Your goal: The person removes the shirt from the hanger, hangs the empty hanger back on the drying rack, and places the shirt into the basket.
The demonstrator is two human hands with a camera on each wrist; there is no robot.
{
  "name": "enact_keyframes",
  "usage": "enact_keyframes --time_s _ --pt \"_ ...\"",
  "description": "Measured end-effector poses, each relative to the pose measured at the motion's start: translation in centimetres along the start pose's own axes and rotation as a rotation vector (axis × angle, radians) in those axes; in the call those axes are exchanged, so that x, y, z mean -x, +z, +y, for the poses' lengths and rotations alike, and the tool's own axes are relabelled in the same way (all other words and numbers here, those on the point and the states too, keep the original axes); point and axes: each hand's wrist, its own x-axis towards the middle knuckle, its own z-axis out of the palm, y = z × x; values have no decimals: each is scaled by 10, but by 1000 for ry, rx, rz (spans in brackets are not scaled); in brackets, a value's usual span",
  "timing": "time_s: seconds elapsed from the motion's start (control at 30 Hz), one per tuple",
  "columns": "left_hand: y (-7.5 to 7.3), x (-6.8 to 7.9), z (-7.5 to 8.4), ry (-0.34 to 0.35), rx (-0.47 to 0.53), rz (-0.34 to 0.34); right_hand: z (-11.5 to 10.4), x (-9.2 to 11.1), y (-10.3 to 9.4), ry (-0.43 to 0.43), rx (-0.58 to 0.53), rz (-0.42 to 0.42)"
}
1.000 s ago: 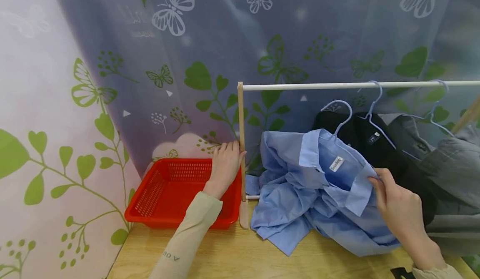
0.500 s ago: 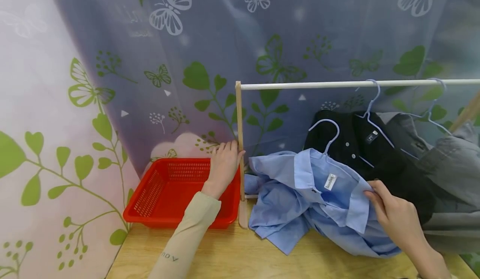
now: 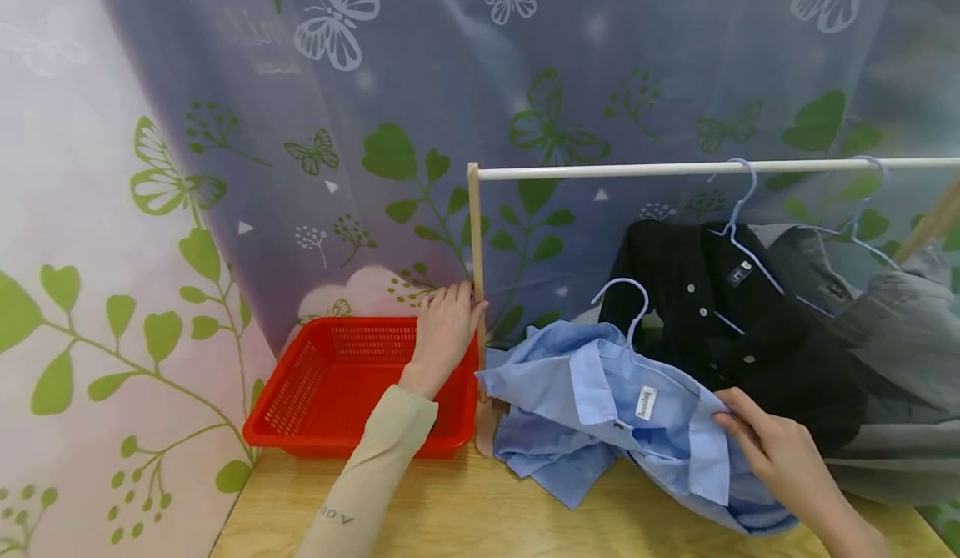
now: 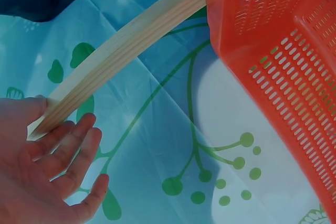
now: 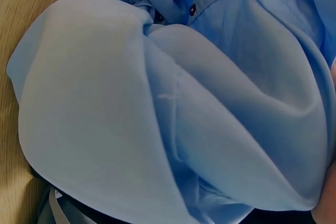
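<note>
A light blue collared shirt (image 3: 547, 391) lies bunched low over the tabletop, the hook of its pale hanger (image 3: 642, 293) sticking up from the collar. My right hand (image 3: 783, 454) pinches the shirt near the right side of the collar, thumb and index finger at the cloth. Blue folds (image 5: 94, 114) fill the right wrist view, where only a bit of that hand shows at the right edge. My left hand (image 3: 442, 337) holds the wooden post (image 3: 476, 233) of the clothes rack. In the left wrist view, thumb and fingers lie on opposite sides of the post (image 4: 126, 51).
A red plastic basket (image 3: 262, 433) stands left of the post, under my left forearm. From the white rail (image 3: 637, 171) hang a black buttoned garment (image 3: 675, 274) and a grey one (image 3: 907, 341). A patterned curtain closes off the back, behind the wooden tabletop (image 3: 480, 525).
The shirt and its hanger have moved down and to the left with my right hand, away from the rail, uncovering more of the black garment. My left hand stays on the post.
</note>
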Motion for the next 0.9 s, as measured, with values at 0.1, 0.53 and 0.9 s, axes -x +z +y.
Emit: enact_keyframes --time_s 0.1,0.53,0.9 --pt "-1 1 -1 -1 9 -12 -2 1 2 -6 -32 -14" --pt "-20 23 -4 -18 125 -80 -6 3 5 9 -101 -46" --pt "-39 74 10 70 434 -319 -8 4 8 27 -110 -7"
